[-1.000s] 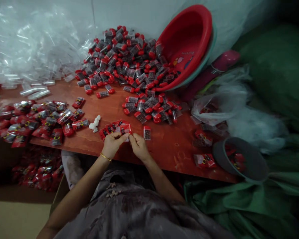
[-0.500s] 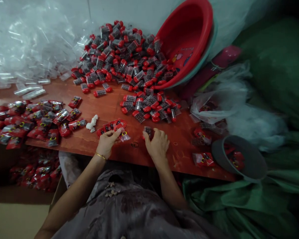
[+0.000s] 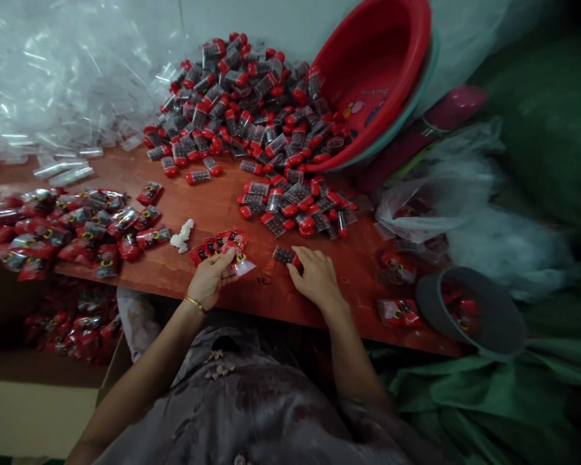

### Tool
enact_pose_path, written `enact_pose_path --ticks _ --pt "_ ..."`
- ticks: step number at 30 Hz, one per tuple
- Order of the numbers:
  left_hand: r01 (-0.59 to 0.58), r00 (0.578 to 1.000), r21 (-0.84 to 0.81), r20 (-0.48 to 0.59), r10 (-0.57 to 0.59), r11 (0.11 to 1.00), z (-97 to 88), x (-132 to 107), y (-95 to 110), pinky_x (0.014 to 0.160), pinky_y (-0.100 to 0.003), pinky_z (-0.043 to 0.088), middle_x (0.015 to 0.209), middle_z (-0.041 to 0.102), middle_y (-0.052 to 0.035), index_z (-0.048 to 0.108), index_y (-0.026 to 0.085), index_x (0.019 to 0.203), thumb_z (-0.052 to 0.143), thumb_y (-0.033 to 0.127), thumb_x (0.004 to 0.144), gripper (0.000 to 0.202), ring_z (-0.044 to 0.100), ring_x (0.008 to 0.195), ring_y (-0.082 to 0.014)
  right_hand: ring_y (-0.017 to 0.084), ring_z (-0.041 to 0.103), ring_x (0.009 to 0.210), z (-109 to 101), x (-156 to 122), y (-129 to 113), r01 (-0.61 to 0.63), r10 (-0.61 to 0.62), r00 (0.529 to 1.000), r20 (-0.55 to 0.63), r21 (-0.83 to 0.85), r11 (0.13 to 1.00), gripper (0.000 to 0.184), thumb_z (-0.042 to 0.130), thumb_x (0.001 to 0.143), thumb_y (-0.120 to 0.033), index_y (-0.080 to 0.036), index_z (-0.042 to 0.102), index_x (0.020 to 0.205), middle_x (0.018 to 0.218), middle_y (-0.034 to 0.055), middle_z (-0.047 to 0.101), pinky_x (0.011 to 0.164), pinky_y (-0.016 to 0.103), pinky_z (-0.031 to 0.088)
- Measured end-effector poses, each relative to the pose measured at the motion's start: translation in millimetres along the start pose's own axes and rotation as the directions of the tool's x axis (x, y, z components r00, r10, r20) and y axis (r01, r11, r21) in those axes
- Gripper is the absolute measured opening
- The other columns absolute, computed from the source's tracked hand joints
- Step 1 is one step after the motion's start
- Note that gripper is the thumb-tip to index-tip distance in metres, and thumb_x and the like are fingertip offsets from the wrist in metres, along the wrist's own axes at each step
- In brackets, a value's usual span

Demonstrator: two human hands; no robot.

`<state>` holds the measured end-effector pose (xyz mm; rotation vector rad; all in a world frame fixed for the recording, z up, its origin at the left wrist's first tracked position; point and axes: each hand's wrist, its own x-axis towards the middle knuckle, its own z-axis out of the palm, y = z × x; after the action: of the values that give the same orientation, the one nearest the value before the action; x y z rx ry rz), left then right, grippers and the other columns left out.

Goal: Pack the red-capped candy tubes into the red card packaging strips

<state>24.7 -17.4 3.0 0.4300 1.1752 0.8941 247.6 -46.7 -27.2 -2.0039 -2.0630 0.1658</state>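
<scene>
My left hand is closed on a small red printed packet with a clear end, pinched between thumb and fingers. Just beyond it, several flat red packets lie fanned on the table. My right hand has its fingers around the red end of a small clear tube with dark contents, low over the tabletop. A loose group of the same red-capped tubes lies farther back, below a large heap of them.
Filled red packets lie at left, near a crumpled white piece. Empty clear tubes are behind them. A red basin leans at the back. At right are a grey bin and clear plastic bags. A box of packets stands below left.
My right hand has turned, and the tube in it now points left with its red end at my fingers. The left hand still holds the packet. The whole view has shifted slightly.
</scene>
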Motion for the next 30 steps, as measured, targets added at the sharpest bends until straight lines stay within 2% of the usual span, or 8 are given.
enact_pose_path --ticks 5,9,12,15,17,24,27,30 --pt "0.011 1.0 -0.021 0.023 -0.01 1.0 1.9 0 -3 0.056 -0.022 0.05 0.071 0.071 -0.004 0.065 0.014 0.077 0.082 0.04 0.054 0.039 0.065 0.059 -0.0131 0.021 0.064 0.078 -1 -14 -7 -0.045 0.041 0.999 0.026 0.147 0.988 0.036 0.042 0.09 -0.037 -0.018 0.06 0.114 0.09 0.0086 0.071 0.071 0.033 0.046" --pt "0.012 0.999 -0.032 0.034 -0.011 0.999 2.6 -1 -1 0.056 -0.022 0.05 0.068 0.07 -0.0032 0.064 0.014 0.074 0.082 0.039 0.054 0.037 0.064 0.057 -0.013 0.024 0.058 0.103 -5 -8 -5 0.085 -0.081 0.995 -0.058 0.075 0.994 0.037 0.039 0.088 -0.021 -0.017 0.056 0.121 0.119 0.0114 0.063 0.086 0.038 0.043" --pt "0.012 0.999 -0.034 0.039 -0.01 0.999 1.3 -2 0 0.056 -0.022 0.049 0.068 0.07 -0.0028 0.064 0.014 0.075 0.081 0.04 0.056 0.036 0.065 0.059 -0.013 0.027 0.046 0.12 -5 3 -2 0.209 -0.209 0.978 -0.008 0.048 0.977 0.045 0.048 0.086 -0.029 -0.016 0.05 0.129 0.136 0.0112 0.05 0.098 0.042 0.036" --pt "0.022 0.999 -0.042 0.025 -0.021 0.999 -0.9 -3 0 0.057 -0.023 0.049 0.068 0.07 -0.0026 0.063 0.015 0.075 0.08 0.04 0.058 0.035 0.065 0.059 -0.0131 0.033 0.042 0.123 2 10 -1 0.09 -0.09 0.996 0.005 0.005 0.996 0.057 0.05 0.084 -0.046 -0.012 0.048 0.129 0.136 0.0179 0.048 0.097 0.049 0.035" --pt "0.028 0.999 -0.056 0.026 -0.027 0.998 -1.8 -4 1 0.057 -0.023 0.049 0.068 0.07 -0.0025 0.063 0.015 0.075 0.079 0.041 0.059 0.035 0.065 0.06 -0.0134 0.034 0.042 0.122 9 9 0 0.011 -0.011 1.0 -0.014 -0.009 1.0 0.052 0.049 0.085 -0.047 -0.012 0.053 0.123 0.134 0.0193 0.049 0.095 0.051 0.035" --pt "0.053 0.999 -0.083 0.013 -0.053 0.995 1.8 -6 5 0.056 -0.023 0.049 0.064 0.068 -0.001 0.059 0.016 0.072 0.078 0.04 0.061 0.032 0.064 0.058 -0.0132 0.026 0.055 0.095 16 -1 -5 0.042 -0.03 0.997 -0.071 0.175 0.984 0.022 0.053 0.084 -0.036 -0.017 0.06 0.092 0.105 0.0123 0.065 0.083 0.039 0.042" --pt "0.05 0.999 -0.071 0.012 -0.05 0.996 2.4 -5 4 0.057 -0.024 0.049 0.065 0.068 -0.0012 0.06 0.016 0.072 0.077 0.041 0.063 0.031 0.064 0.058 -0.013 0.022 0.058 0.077 14 -5 -6 -0.058 0.074 0.996 -0.046 0.282 0.958 0.023 0.051 0.084 -0.038 -0.018 0.059 0.093 0.084 0.0081 0.066 0.07 0.034 0.044" --pt "0.047 0.999 -0.082 0.005 -0.046 0.996 2.3 -4 4 0.058 -0.023 0.049 0.062 0.067 -0.0005 0.06 0.016 0.071 0.076 0.041 0.064 0.031 0.063 0.057 -0.0126 0.017 0.057 0.061 10 -11 -7 -0.161 0.156 0.986 0.052 0.494 0.854 0.027 0.051 0.083 -0.043 -0.019 0.057 0.094 0.072 0.0025 0.064 0.058 0.028 0.043"
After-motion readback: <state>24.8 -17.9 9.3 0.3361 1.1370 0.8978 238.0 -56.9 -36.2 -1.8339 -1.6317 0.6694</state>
